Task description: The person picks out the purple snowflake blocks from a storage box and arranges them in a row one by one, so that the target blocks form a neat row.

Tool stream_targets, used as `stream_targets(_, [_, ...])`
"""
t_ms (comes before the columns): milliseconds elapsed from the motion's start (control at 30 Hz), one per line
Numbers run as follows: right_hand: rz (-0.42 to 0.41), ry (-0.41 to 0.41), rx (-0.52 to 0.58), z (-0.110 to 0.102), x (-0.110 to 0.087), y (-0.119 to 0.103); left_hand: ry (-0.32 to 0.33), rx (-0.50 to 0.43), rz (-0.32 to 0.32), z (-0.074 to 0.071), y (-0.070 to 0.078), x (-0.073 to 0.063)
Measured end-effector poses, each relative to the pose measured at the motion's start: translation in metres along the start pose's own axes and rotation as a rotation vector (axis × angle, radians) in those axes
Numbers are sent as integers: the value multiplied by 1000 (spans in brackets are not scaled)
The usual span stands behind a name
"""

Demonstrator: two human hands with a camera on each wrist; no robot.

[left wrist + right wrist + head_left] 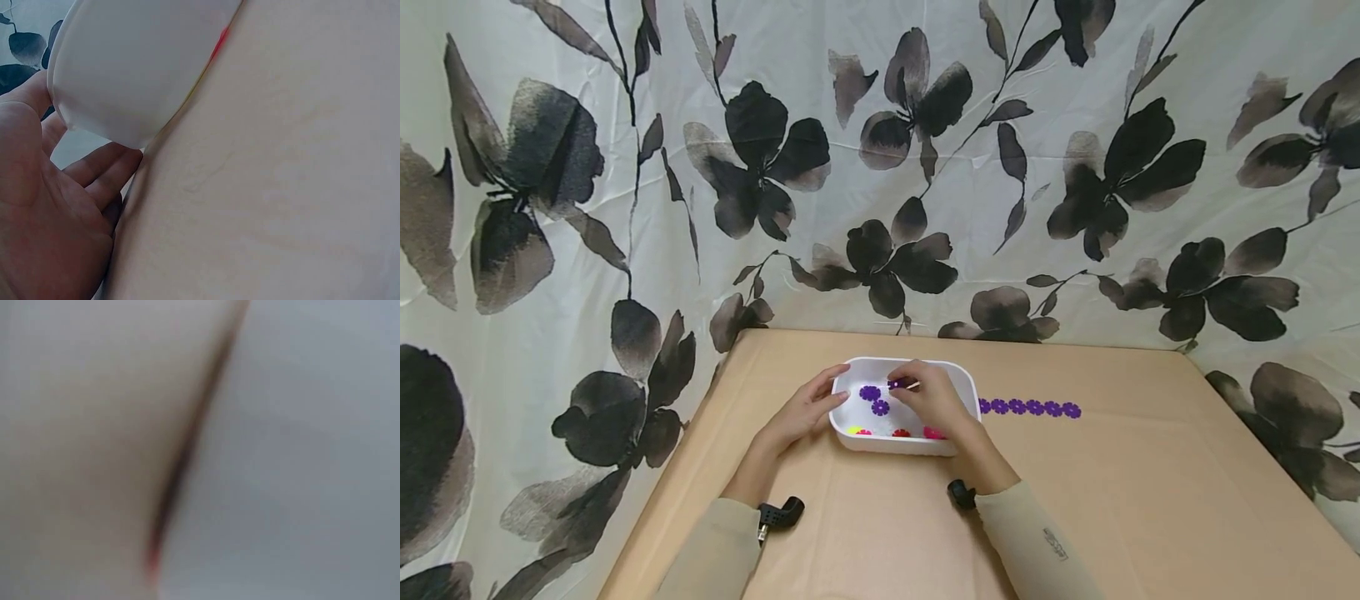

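Note:
A white plastic tub (967, 387) stands on the table, with purple flower-shaped pieces (880, 407) and a few yellow, red and pink ones along its near side. My left hand (801, 411) grips the tub's left end; in the left wrist view the thumb is at the rim and the other fingers lie against the outer wall (144, 69). Over the inside of the tub, my right hand (934, 398) pinches a dark purple flower piece (893, 384) between thumb and fingertips. The right wrist view is blurred and shows mostly the tub's pale wall (300, 456).
A straight row of purple flower pieces (1035, 407) runs rightward from the tub's right side on the tan tabletop (1150, 483). Behind the table hangs a white curtain (1000, 208) with dark flowers. Each wrist wears a small black camera (782, 512).

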State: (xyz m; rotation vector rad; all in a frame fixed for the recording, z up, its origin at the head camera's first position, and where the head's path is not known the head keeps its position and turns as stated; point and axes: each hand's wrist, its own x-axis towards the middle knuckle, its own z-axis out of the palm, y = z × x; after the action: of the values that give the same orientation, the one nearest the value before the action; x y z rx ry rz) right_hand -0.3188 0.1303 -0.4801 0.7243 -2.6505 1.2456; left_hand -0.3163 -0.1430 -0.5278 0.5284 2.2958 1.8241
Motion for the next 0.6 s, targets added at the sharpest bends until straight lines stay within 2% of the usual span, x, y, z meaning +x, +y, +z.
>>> stream_targets(133, [7, 91, 53, -22, -8, -3, 4, -3, 3, 1, -2, 2])
stream_targets(267, [17, 125, 115, -47, -14, -3, 7, -9, 5, 1, -2, 2])
stream_targets(433, [59, 175, 204, -79, -24, 9, 4, -8, 2, 0, -2, 2])
stream_targets(600, [102, 270, 223, -105, -36, 26, 0, -6, -2, 2, -2, 1])
